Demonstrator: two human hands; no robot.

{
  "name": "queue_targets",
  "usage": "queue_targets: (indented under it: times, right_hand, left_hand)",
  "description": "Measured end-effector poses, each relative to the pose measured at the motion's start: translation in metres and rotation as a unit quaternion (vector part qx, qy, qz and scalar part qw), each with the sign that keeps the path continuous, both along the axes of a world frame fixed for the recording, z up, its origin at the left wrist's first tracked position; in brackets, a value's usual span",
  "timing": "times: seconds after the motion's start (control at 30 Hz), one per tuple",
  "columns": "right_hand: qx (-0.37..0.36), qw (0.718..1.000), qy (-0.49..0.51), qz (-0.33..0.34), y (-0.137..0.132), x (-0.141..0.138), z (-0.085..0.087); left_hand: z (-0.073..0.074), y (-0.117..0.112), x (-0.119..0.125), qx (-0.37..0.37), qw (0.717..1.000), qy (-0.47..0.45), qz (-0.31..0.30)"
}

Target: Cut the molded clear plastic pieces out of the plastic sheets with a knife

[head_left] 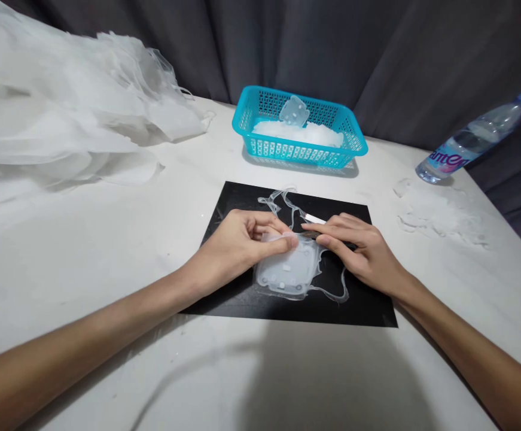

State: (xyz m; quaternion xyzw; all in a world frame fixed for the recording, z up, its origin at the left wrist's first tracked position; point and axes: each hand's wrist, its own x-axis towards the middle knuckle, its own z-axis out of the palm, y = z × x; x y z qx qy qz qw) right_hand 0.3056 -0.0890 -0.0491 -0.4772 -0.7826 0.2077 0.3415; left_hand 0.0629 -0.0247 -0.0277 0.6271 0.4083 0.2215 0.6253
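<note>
A translucent square plastic part (287, 272) lies on a black mat (242, 299) in the middle of the white table. A thin clear strip of trimmed plastic (282, 200) curls away from its edges. My left hand (237, 245) pinches the part's top edge, fingers closed on it. My right hand (359, 251) holds a small metal blade (314, 219) whose tip points left toward the part's upper right corner.
A turquoise basket (260, 146) at the back holds several clear plastic parts (294, 111). A heap of white translucent sheets (63, 114) fills the left. Plastic scraps (430, 212) and a lying water bottle (475, 140) are at the right, dark curtain behind.
</note>
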Motion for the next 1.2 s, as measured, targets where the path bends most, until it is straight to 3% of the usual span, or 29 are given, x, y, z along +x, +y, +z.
queue_targets:
  times: [1.2]
  right_hand:
    - [-0.004,1.000,0.010,0.002,-0.0001,-0.0012,-0.0009]
  left_hand:
    - [-0.0041,0.0010,-0.0015,0.003,1.000,-0.011,-0.009]
